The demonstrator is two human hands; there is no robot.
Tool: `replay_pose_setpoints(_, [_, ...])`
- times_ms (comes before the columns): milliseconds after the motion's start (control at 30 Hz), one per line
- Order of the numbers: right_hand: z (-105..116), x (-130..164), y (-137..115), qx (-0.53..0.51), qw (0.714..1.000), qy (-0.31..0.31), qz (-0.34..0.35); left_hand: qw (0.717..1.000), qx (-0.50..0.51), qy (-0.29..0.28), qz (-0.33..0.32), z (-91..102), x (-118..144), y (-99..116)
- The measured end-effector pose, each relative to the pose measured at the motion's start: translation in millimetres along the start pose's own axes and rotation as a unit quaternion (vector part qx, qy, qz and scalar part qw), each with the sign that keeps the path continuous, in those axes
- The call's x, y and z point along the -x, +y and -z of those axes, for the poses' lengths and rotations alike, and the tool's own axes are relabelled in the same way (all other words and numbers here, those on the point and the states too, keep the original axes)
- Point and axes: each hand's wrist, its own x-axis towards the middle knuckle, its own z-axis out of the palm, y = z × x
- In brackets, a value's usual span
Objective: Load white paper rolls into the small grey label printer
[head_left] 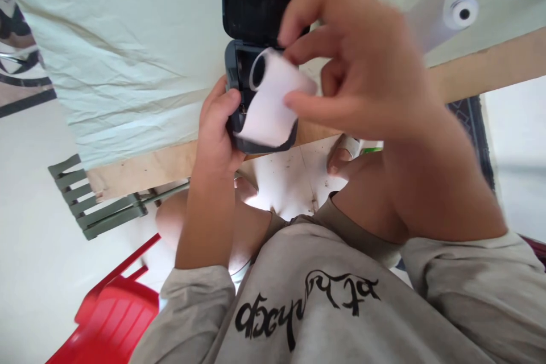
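Observation:
My left hand (219, 125) is closed around the left side of a small dark portable receipt printer (232, 71), its thumb over the edge. The printer's inside is exposed. A small white paper roll (277, 88) lies tilted over the opening, its hollow end facing left and its loose end hanging over the printer's near edge. My right hand (341, 62), slightly blurred, has its thumb and fingers on the right part of the roll. Just beyond the printer is a black lid-like panel (268, 0); whether it joins the printer I cannot tell.
A larger white roll (463, 14) lies on the cloth-covered table (149, 40) at the right. The wooden table edge (145, 176) runs below my hands. A red plastic chair (115, 318) and a green slatted piece of furniture (89, 199) stand at the lower left.

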Motion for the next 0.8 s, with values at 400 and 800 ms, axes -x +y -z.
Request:
replay_pose_setpoints(400, [-23,-4,77,-0.092,0.976,0.161,-0.115,1.000,0.028,0.007,-0.004,-5.4,0,4])
replay_pose_setpoints(800, [-18,10,75,0.071,0.982,0.173,0.010,0.999,0.040,0.005,0.002,-5.5,1,5])
